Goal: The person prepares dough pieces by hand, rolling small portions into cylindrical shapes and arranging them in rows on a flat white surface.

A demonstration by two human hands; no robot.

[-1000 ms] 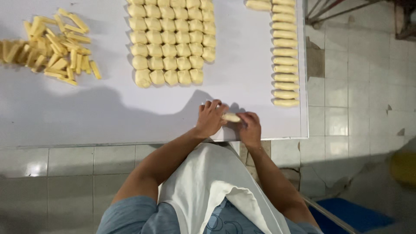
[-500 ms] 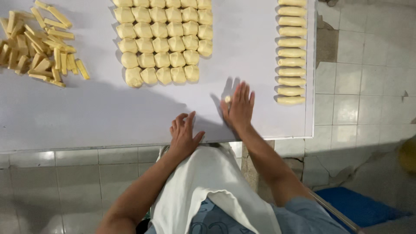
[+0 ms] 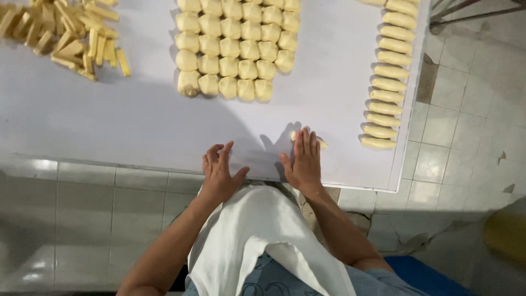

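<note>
Inspector: Pale yellow dough, one piece (image 3: pixel 320 142), lies on the white desk (image 3: pixel 137 126) under the right hand (image 3: pixel 303 163). The fingers (image 3: pixel 307 143) are flat and spread, pressing down on it, not gripping; only its ends show past them. The left hand (image 3: pixel 219 174) rests open near the desk's front edge, holding nothing.

Clerk: Risks?

Inspector: The piece sits close to the front edge. In his judgement a hard push sideways could send it off onto the tiled floor (image 3: pixel 455 137), and uneven pressure could leave it lopsided against the finished rolls.

Clerk: Surroundings?

Inspector: A white apron (image 3: pixel 257 235) hangs nearest. Just right of the hand, a column of finished rolls (image 3: pixel 386 77) runs along the desk's right edge; drifting that way could knock the lowest one. Farther off, a block of dough lumps (image 3: pixel 235 49), and far left a heap of cut sticks (image 3: pixel 66 33), both well apart.
</note>
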